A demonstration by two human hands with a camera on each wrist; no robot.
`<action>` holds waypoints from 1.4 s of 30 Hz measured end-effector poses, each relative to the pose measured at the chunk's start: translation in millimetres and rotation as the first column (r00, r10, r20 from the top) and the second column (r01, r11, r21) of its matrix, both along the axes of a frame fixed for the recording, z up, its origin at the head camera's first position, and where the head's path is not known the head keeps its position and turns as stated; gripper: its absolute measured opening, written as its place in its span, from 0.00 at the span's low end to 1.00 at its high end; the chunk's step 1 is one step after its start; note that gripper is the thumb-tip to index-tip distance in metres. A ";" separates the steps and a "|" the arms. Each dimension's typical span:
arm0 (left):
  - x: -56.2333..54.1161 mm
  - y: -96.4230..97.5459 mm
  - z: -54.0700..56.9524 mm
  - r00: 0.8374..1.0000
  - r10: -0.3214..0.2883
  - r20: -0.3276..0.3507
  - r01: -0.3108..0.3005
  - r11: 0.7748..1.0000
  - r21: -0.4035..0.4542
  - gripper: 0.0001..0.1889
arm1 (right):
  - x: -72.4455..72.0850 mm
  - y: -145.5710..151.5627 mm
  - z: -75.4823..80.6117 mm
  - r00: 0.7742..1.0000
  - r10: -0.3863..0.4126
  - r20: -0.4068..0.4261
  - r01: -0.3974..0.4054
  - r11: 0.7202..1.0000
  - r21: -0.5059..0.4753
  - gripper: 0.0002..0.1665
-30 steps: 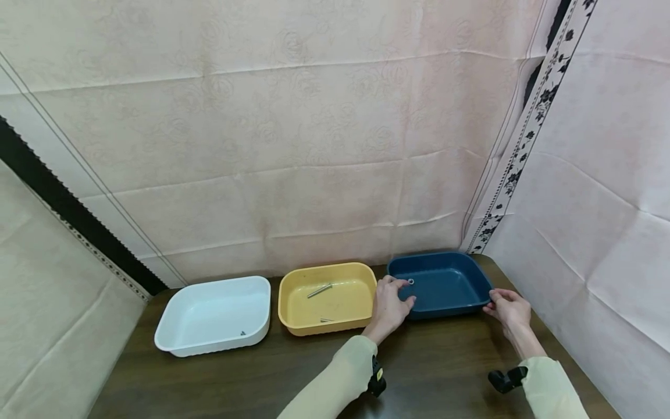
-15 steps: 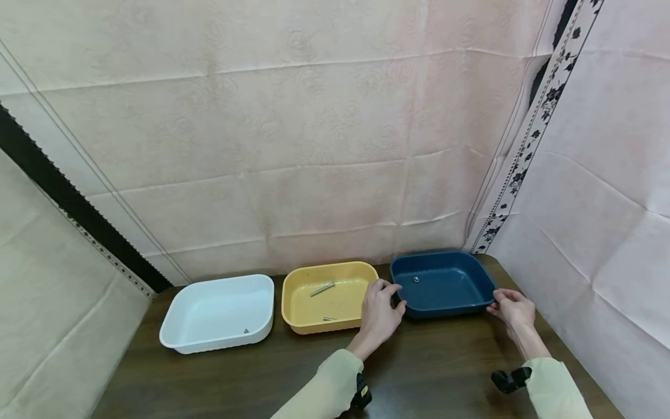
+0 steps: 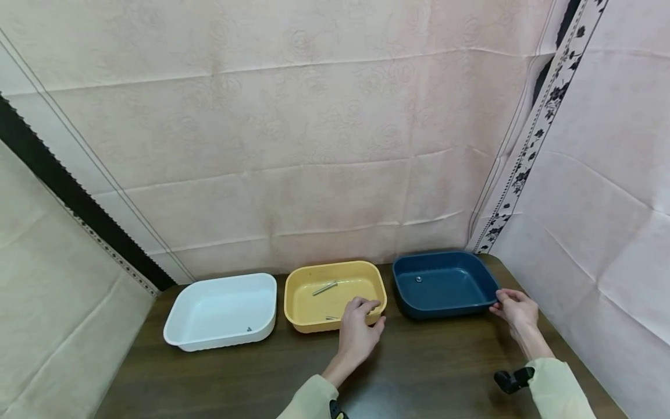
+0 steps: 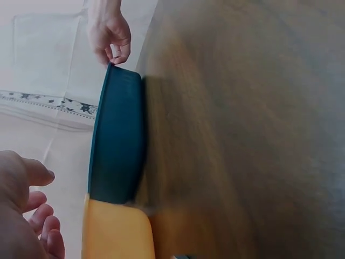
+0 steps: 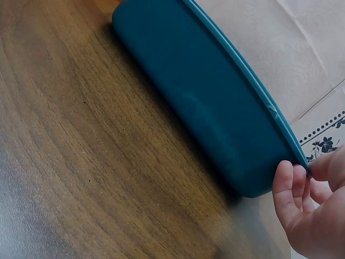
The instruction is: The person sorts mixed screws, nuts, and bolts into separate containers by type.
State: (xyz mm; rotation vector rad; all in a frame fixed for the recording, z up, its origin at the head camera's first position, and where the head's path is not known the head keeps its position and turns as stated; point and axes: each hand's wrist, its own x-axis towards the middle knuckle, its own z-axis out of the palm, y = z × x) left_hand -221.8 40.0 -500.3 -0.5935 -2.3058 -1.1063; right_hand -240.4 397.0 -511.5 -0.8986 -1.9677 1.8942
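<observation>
My right hand [image 3: 518,317] pinches the rim of the blue tray [image 3: 450,305] at its front right corner; in the right wrist view, the thumb and fingertips [image 5: 284,171] are on that rim. A small metal nut [image 3: 419,279] lies inside this tray at the left. My left hand [image 3: 358,334] is by the front right corner of the yellow tray [image 3: 314,327], its fingers loosely bent. In the left wrist view nothing shows between the thumb [image 4: 40,172] and fingers. Inside the yellow tray lie a long bolt [image 3: 325,288] and a smaller metal piece [image 3: 332,318], partly behind the hand.
A white tray [image 3: 209,343] stands at the left with a tiny dark metal piece [image 3: 249,329] in it. The three trays form a row along the back of the brown wooden table [image 3: 419,372]. Pale cloth [image 3: 314,145] hangs behind and at both sides.
My left hand has moved left, from the blue tray's left edge to the yellow tray's front right corner. The nut lies in the blue tray. My right hand keeps its grip.
</observation>
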 end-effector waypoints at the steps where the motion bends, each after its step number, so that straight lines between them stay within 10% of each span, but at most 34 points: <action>1: 1.8 -3.2 -0.6 1.000 -0.001 0.004 0.001 1.000 0.010 0.14 | 0.0 0.1 0.0 1.000 -0.001 0.001 0.001 1.000 0.000 0.21; 23: 30.7 -45.3 -9.8 0.999 0.001 0.041 -0.011 0.968 0.251 0.16 | 0.9 -0.9 1.0 1.000 -0.002 -0.003 0.002 1.000 0.010 0.22; 42: 45.5 -72.8 -33.5 0.980 0.087 0.178 -0.129 0.962 0.242 0.13 | 0.5 -0.9 1.2 1.000 -0.014 -0.011 0.014 1.000 -0.016 0.20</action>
